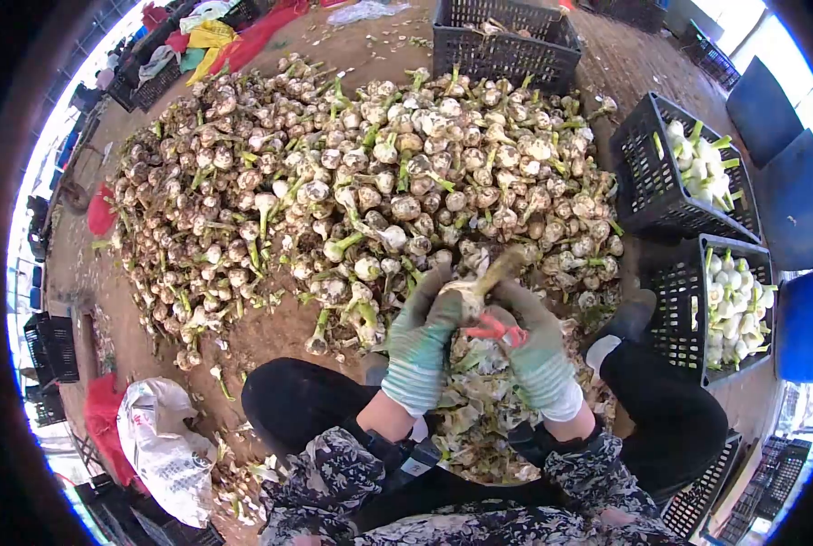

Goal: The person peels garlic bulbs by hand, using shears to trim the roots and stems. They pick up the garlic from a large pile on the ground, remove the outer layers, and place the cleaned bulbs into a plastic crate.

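Note:
My left hand (422,338), in a green-and-white glove, is closed around a garlic bulb (468,297) whose long stem points up and to the right. My right hand (541,353), gloved the same way, grips a small tool with red handles (497,329) right beside the bulb. The tool's working end is hidden. Beyond both hands spreads a big heap of garlic bulbs (406,196), soil-stained, with short green stems. Below them, between my legs, lies a pile of peeled skins and leaf scraps (493,409).
Two black crates stand at the right, the upper crate (638,196) and the lower crate (675,314), both holding clean white garlic. Another black crate (506,55) is behind the heap. A white sack (165,450) lies at the lower left. Blue panels (793,200) line the right side.

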Demonstrator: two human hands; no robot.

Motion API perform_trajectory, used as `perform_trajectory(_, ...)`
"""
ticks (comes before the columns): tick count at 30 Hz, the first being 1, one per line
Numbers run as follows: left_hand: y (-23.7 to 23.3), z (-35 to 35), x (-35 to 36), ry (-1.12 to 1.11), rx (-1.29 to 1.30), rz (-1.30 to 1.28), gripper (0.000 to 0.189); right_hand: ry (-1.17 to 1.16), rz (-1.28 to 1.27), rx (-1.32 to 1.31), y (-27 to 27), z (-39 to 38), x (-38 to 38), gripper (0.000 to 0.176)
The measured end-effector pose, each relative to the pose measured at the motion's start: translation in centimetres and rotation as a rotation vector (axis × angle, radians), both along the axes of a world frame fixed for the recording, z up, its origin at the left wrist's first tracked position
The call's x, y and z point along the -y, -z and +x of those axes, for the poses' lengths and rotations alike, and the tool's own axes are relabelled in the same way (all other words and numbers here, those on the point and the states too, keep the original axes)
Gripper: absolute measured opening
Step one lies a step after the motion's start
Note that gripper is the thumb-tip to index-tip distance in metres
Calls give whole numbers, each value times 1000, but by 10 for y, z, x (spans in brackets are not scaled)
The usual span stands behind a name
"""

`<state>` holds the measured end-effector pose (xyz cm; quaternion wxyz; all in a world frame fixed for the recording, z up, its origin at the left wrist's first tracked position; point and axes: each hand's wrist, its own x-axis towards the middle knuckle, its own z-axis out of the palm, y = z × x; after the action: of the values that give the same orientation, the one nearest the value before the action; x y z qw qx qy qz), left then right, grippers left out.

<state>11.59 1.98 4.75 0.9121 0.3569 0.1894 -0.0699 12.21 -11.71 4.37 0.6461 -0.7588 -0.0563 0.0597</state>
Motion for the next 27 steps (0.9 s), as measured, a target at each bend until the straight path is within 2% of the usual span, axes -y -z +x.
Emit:
perform_trajectory(2, -3, -5, 5, 10, 144, 278, 43, 44, 635, -158, 5, -2, -2, 42)
perform_trajectory(3, -10, -6, 4, 40, 165, 227, 48, 135, 493, -351, 0, 3, 3, 41)
perform_trajectory(4, -9, -6, 1, 37, 169, 220, 48, 132, 485, -347, 0, 4, 7, 41)
perform_trajectory(6, -6, -8, -4, 80, 476, 788, 53, 94, 200, -276, 4, 4, 14, 44)
perform_trajectory(7, -7, -8, -5, 49, 510, 911, 54, 79, 80, -287, 9, 8, 17, 44)
perform_trajectory(11, 3, -7, -6, 8, 566, 1008, 55, 120, 176, -277, 11, 5, 12, 45)
perform_trajectory(13, 1, -6, -7, 14, 592, 1126, 53, 167, 456, -178, 6, 1, 6, 50)
perform_trajectory(14, 0, -6, -6, 16, 591, 1125, 53, 168, 455, -180, 3, 3, 9, 50)
perform_trajectory(16, -2, -6, -5, 50, 535, 1063, 51, 45, 124, -291, -4, 10, 19, 53)
perform_trajectory(17, -1, -6, -5, 53, 535, 1064, 51, 46, 125, -293, -6, 9, 19, 53)
perform_trajectory(19, 1, -6, -3, 60, 562, 993, 51, 32, 326, -333, -9, 6, 20, 50)
perform_trajectory(23, 3, -6, -1, 83, 581, 962, 52, 45, 326, -338, -5, 5, 29, 47)
perform_trajectory(25, -3, -8, 3, 86, 499, 739, 52, -69, 309, -354, -9, 7, 33, 51)
perform_trajectory(27, -3, -6, 3, 95, 498, 762, 50, -36, 397, -321, -7, 3, 29, 50)
